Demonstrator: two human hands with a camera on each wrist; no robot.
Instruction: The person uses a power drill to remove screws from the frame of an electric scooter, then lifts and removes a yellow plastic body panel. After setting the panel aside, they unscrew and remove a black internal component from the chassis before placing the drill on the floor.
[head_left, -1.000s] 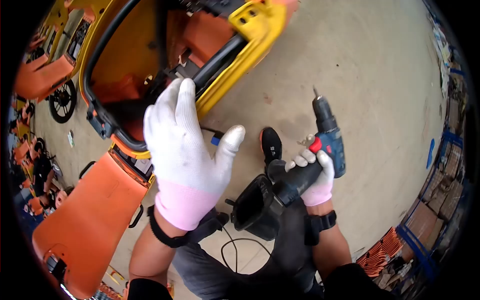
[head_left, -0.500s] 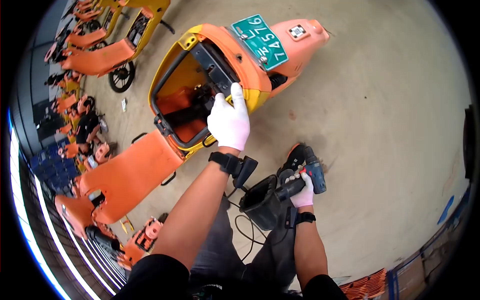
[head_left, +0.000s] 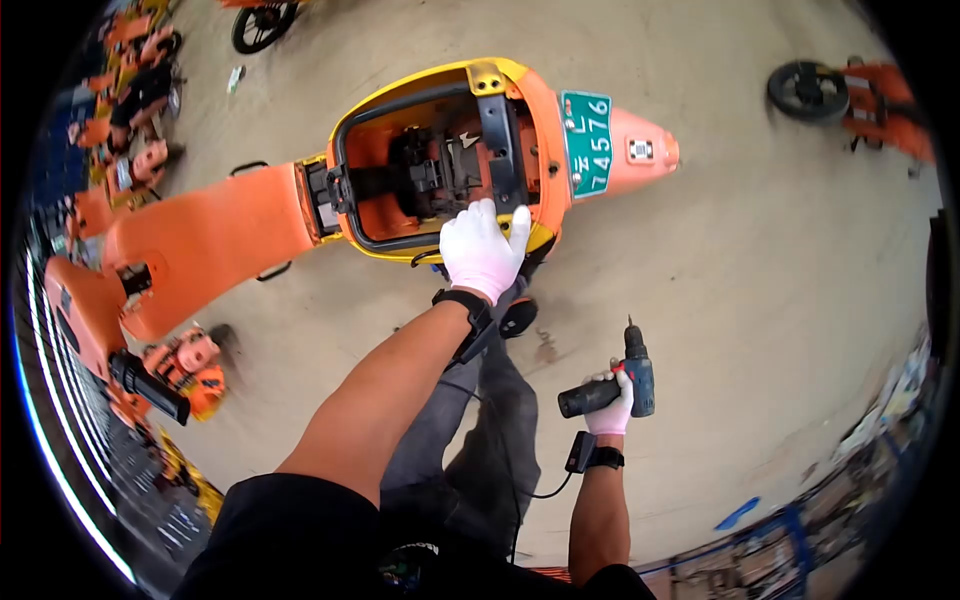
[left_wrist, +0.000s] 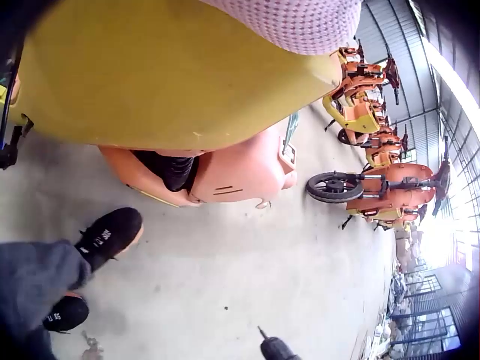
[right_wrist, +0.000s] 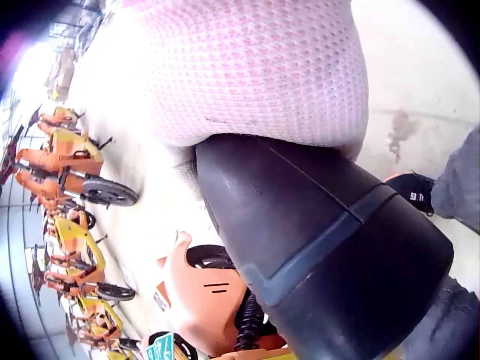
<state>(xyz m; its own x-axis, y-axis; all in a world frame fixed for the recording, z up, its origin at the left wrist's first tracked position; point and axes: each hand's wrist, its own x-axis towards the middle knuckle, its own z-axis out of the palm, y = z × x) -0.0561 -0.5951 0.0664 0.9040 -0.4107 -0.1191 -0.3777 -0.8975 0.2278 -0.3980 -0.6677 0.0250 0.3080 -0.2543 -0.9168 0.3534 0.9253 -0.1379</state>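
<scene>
An orange and yellow electric scooter (head_left: 225, 225) stands with its seat compartment (head_left: 375, 150) uncovered, wiring and black parts showing inside. My gloved left hand (head_left: 482, 252) grips the yellow near rim of that compartment, fingers bent over the edge and thumb out to the right. In the left wrist view the glove (left_wrist: 300, 22) lies against the yellow side panel (left_wrist: 172, 82). Off to the right, my gloved right hand (head_left: 612, 405) holds a cordless drill (head_left: 640, 375) by its handle, its bit pointing away from me. The black drill base (right_wrist: 322, 240) fills the right wrist view.
A green number plate (head_left: 587, 145) is on the scooter's tail. Other scooters stand around, one with its wheel (head_left: 808, 90) at the far right and a row (right_wrist: 75, 247) farther off. My shoe (head_left: 518, 317) is beside the scooter. Stacked goods (head_left: 760, 560) line the lower right.
The scooter now lies more level across the head view. My left hand has come onto its rim, and the drill has moved clear of my legs. The black bin is no longer in view.
</scene>
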